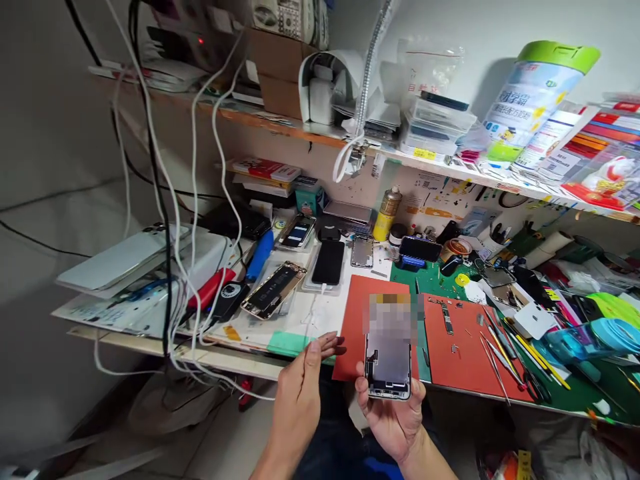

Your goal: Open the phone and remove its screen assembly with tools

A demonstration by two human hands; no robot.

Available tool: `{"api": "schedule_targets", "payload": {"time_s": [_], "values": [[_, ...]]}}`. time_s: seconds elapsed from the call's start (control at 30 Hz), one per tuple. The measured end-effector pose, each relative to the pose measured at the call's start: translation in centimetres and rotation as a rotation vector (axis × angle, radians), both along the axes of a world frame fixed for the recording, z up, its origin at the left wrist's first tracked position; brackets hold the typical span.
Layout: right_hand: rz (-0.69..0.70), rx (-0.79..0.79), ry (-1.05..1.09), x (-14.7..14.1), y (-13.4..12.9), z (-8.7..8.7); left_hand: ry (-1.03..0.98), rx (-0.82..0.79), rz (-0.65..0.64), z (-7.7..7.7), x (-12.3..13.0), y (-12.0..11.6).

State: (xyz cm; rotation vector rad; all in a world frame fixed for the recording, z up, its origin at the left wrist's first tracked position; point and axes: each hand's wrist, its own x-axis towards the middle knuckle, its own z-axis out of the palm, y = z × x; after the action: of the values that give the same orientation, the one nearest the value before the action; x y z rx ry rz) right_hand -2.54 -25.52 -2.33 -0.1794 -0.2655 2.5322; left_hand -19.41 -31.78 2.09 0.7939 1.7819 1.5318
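Note:
My right hand (395,420) grips the lower end of a phone screen (391,363), thumb at one edge and fingers at the other. It is held upright with its grey metal back facing me. A black flex cable shows at its left side, and its upper part is blurred out. To the left, my left hand (303,383) is raised with fingers stretched toward the screen, apart from it and holding nothing. Behind the screen lies a red mat (353,320). On the right-hand red mat (465,363) rest a narrow circuit board (447,319) and small parts.
Tweezers (493,360) and other slim tools lie at right beside a blue bottle (590,340). An opened phone (274,290) and a black-screened phone (329,262) sit at left. White cables (194,200) hang across the left edge. A loaded shelf (320,130) overhangs the back.

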Motion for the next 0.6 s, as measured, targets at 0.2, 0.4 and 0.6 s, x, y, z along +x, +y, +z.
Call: {"api": "schedule_targets", "payload": {"time_s": [0.2, 0.4, 0.6], "values": [[0.045, -0.021, -0.009, -1.9, -0.9, 0.1, -0.047, 0.017, -0.081, -0.1, -1.7, -0.5], [0.036, -0.030, -0.090, -2.9, -1.8, 0.5, -0.130, 0.047, -0.065, 0.7, -2.6, -1.0], [0.034, -0.010, -0.163, -3.7, -2.3, 1.3, -0.135, 0.077, -0.022, 1.3, -3.3, -2.3]]}}
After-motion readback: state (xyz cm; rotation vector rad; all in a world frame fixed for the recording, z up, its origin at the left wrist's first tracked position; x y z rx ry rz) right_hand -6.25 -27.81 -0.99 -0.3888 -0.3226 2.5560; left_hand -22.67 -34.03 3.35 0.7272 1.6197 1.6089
